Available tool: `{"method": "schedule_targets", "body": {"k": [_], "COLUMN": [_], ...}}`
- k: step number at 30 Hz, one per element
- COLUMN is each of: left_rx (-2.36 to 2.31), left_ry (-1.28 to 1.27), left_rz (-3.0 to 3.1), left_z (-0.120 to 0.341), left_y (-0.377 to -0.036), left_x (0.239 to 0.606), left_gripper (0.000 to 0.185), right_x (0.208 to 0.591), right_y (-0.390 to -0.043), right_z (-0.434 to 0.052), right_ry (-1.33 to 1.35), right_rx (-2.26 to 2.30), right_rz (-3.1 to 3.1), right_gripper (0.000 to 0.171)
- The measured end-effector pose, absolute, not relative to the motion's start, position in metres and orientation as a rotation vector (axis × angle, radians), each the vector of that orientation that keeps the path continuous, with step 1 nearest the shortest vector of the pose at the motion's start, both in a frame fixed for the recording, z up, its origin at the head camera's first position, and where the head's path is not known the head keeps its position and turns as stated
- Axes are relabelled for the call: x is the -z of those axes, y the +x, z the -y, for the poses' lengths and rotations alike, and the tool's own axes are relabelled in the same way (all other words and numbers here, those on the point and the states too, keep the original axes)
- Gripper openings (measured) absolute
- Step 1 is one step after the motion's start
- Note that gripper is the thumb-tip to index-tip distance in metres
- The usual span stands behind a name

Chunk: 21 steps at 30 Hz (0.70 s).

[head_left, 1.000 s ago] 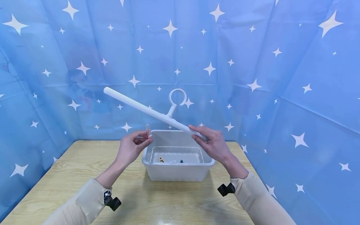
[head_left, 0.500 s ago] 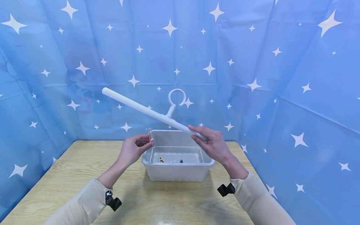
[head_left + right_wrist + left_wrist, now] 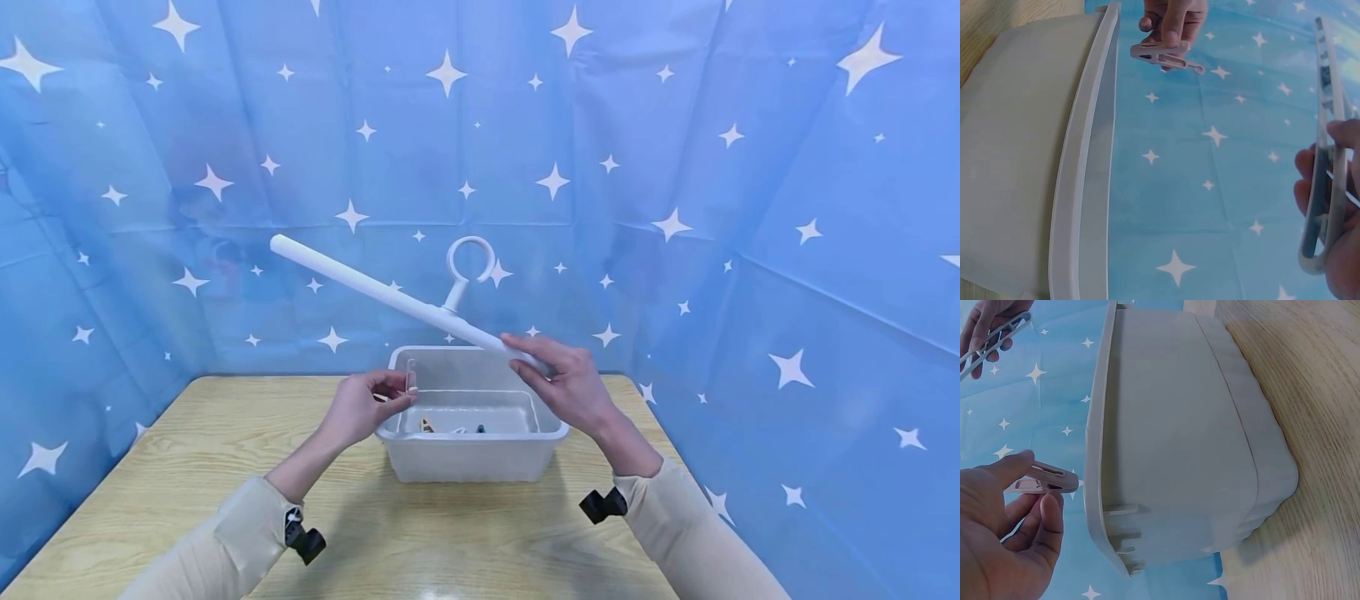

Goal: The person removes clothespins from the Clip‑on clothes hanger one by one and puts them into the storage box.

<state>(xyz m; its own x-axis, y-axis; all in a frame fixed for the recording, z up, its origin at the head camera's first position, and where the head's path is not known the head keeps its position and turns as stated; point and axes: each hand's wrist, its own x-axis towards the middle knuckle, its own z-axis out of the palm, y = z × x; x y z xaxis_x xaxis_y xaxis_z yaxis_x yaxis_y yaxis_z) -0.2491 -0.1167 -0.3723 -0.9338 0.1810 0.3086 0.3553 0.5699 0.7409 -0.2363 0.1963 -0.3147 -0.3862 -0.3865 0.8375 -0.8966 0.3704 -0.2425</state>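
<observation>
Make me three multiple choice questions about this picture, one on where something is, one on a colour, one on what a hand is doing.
1. Where is the tub?
A. on the wooden table
B. on the floor
C. hanging from the backdrop

2. What colour is the hanger?
A. red
B. white
C. black

3. What is the left hand doing?
A. lying flat on the table
B. gripping the hanger
C. pinching a clothes peg

Answers:
1. A, the tub stands on the table between the two arms.
2. B, the bar and its ring hook are white against the blue starred backdrop.
3. C, the left wrist view shows thumb and fingers closed on the peg, while the right hand holds the hanger.
</observation>
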Motion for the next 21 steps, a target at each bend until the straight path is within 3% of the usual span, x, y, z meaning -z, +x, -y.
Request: {"method": "schedule_targets", "body": {"k": [21], "left_rx": [1.347], "left_ry": [-0.502], "left_rz": [2.708], "left_z": [0.1204], "left_y": [-0.2505], "left_x": [0.3782], "left_gripper": [0.026], "right_x": [0.3155], "right_y": [-0.2370], "right_z": [-0.1941], "right_ry": [1.112], "right_rx": [-0.928], "right_rz": [1.943], "right_gripper": [0.044]}}
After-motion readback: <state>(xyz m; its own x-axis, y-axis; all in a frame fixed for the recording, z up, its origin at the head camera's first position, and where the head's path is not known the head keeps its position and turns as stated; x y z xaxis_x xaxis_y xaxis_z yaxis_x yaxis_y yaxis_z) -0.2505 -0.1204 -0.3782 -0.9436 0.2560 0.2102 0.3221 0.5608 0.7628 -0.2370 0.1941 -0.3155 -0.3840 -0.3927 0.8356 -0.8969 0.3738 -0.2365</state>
